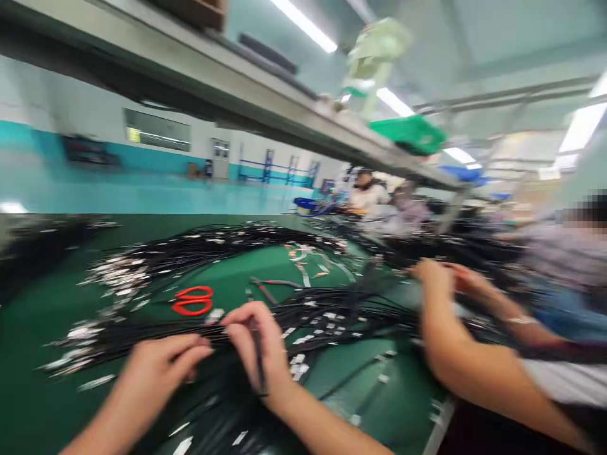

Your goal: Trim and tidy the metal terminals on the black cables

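Observation:
A long bundle of thin black cables with white labels runs across the green table in front of me. My left hand is closed at the near side of this bundle, thumb against fingers; blur hides what the pinch holds. To its right, my right hand is closed, thumb and forefinger together at the cables. A slim dark tool lies along its palm, its exact kind unclear. Just beyond are red-handled scissors and pliers with dark and red handles.
More labelled black cables lie behind, and others nearest me. On the right, a co-worker's arms reach over the same table. Overhead runs a shelf carrying a green bin. Other people sit farther back.

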Tool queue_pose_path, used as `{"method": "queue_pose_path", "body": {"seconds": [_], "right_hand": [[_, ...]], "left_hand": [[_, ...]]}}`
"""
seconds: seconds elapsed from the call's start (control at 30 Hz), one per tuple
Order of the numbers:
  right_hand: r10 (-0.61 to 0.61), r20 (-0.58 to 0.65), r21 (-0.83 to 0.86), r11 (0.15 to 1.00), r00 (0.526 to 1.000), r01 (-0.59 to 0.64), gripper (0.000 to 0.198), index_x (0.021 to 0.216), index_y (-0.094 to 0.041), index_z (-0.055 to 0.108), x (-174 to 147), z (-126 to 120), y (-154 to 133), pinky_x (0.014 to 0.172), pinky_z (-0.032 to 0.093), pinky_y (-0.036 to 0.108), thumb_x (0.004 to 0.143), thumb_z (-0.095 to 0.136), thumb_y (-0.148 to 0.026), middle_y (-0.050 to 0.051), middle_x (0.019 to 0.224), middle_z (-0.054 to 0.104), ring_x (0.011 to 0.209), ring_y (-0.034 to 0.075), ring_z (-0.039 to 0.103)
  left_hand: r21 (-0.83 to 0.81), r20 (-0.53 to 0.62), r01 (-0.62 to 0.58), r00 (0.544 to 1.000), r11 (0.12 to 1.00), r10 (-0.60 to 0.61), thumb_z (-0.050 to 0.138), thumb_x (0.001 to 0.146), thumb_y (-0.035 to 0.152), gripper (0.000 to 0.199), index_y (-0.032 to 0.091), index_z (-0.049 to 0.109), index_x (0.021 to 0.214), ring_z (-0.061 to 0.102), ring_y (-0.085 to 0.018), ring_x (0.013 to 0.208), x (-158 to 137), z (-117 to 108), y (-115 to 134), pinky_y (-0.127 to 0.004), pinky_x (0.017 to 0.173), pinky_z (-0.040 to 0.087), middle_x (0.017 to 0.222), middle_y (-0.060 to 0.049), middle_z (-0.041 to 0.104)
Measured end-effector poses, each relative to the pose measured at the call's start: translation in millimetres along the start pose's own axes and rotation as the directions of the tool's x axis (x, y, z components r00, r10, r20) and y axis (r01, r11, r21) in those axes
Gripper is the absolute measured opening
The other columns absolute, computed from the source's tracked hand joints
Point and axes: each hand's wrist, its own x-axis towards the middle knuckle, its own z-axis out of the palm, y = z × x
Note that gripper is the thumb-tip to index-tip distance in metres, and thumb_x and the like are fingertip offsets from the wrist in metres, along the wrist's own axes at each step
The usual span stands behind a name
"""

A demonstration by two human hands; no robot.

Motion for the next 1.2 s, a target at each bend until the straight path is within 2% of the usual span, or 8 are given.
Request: {"method": "queue_pose_path", "body": {"seconds": [0.07, 0.2, 0.4, 0.53, 0.73, 0.93, 1.03, 1.2], "right_hand": [[0.083, 0.046, 0.119, 0.989, 0.995, -0.088, 0.009, 0.079, -0.020, 0.047, 1.5, -2.0, -1.9, 0.064, 0.042, 0.024, 0.077, 0.055, -0.025, 0.000, 0.077, 0.057, 0.069, 0.012, 0.053], [0.180, 0.164, 0.191, 0.959, 0.970, -0.210, 0.014, 0.077, -0.021, 0.044, 1.1, 1.7, 1.7, 0.062, 0.043, 0.025, 0.077, 0.057, -0.024, -0.002, 0.069, 0.054, 0.061, 0.011, 0.053], [0.111, 0.145, 0.283, 0.948, 0.983, -0.149, 0.015, 0.082, -0.022, 0.043, -4.3, -4.7, -2.8, 0.063, 0.045, 0.026, 0.077, 0.056, -0.021, 0.002, 0.086, 0.059, 0.070, 0.013, 0.056], [0.142, 0.110, 0.217, 0.963, 0.984, -0.163, 0.013, 0.078, -0.021, 0.044, -1.7, -7.4, -3.7, 0.059, 0.044, 0.025, 0.077, 0.057, -0.023, 0.000, 0.073, 0.057, 0.062, 0.012, 0.055], [0.158, 0.120, 0.125, 0.977, 0.980, -0.173, 0.014, 0.077, -0.021, 0.042, -1.3, -8.5, -7.3, 0.057, 0.042, 0.024, 0.078, 0.055, -0.026, -0.003, 0.063, 0.052, 0.057, 0.011, 0.051], [0.133, 0.184, 0.092, 0.984, 0.974, -0.152, 0.013, 0.075, -0.021, 0.041, -2.0, -10.8, -6.6, 0.056, 0.039, 0.022, 0.078, 0.053, -0.024, -0.005, 0.064, 0.047, 0.056, 0.010, 0.046], [0.143, 0.202, 0.092, 0.982, 0.969, -0.164, 0.012, 0.073, -0.021, 0.041, -1.0, -11.6, -7.8, 0.053, 0.036, 0.021, 0.077, 0.052, -0.020, -0.006, 0.063, 0.044, 0.055, 0.009, 0.041], [0.109, 0.224, 0.075, 0.989, 0.969, -0.128, 0.011, 0.071, -0.020, 0.041, -0.4, -12.5, -10.2, 0.052, 0.033, 0.020, 0.076, 0.050, -0.015, -0.006, 0.061, 0.041, 0.055, 0.008, 0.038]], "left_hand": [[0.175, 0.130, -0.073, 0.990, 0.982, 0.050, 0.053, 0.076, 0.029, 0.027, 0.019, 0.063, 0.054, 0.048, -0.011, 0.049, 0.4, -9.8, 1.6, -0.019, 0.050, 0.036, 0.051, 0.004, 0.059], [0.315, 0.139, -0.122, 0.987, 0.941, 0.081, 0.049, 0.081, 0.030, 0.032, 0.018, 0.061, 0.054, 0.047, -0.011, 0.050, 2.1, -6.8, 1.6, -0.021, 0.051, 0.032, 0.051, 0.002, 0.056], [0.350, 0.125, -0.161, 0.984, 0.923, 0.124, 0.049, 0.082, 0.030, 0.029, 0.019, 0.060, 0.057, 0.047, -0.012, 0.051, -3.7, -3.8, -4.3, -0.022, 0.051, 0.031, 0.053, 0.002, 0.057], [0.375, 0.143, -0.169, 0.982, 0.911, 0.123, 0.049, 0.082, 0.031, 0.032, 0.019, 0.059, 0.055, 0.048, -0.012, 0.052, -3.6, -4.2, -5.3, -0.022, 0.052, 0.032, 0.052, 0.003, 0.056], [0.153, 0.047, -0.124, 0.992, 0.980, 0.118, 0.058, 0.074, 0.026, 0.019, 0.021, 0.064, 0.092, 0.057, -0.015, 0.065, -6.2, 0.3, 3.2, -0.025, 0.063, 0.045, 0.073, 0.000, 0.065], [-0.025, -0.046, -0.039, 0.998, 0.999, 0.038, 0.058, 0.072, 0.020, 0.009, 0.019, 0.067, 0.072, 0.057, -0.013, 0.061, -7.3, 2.2, 10.1, -0.024, 0.061, 0.046, 0.072, -0.001, 0.066], [-0.120, -0.032, 0.028, 0.999, 0.992, -0.032, 0.058, 0.072, 0.022, 0.014, 0.018, 0.068, 0.082, 0.053, -0.012, 0.055, -7.7, 2.9, 9.7, -0.023, 0.056, 0.046, 0.069, 0.000, 0.064], [-0.150, 0.015, -0.029, 0.999, 0.988, 0.031, 0.054, 0.077, 0.023, 0.019, 0.019, 0.069, 0.090, 0.050, -0.009, 0.054, -9.4, 3.3, 5.6, -0.022, 0.054, 0.044, 0.075, -0.002, 0.062]]}}
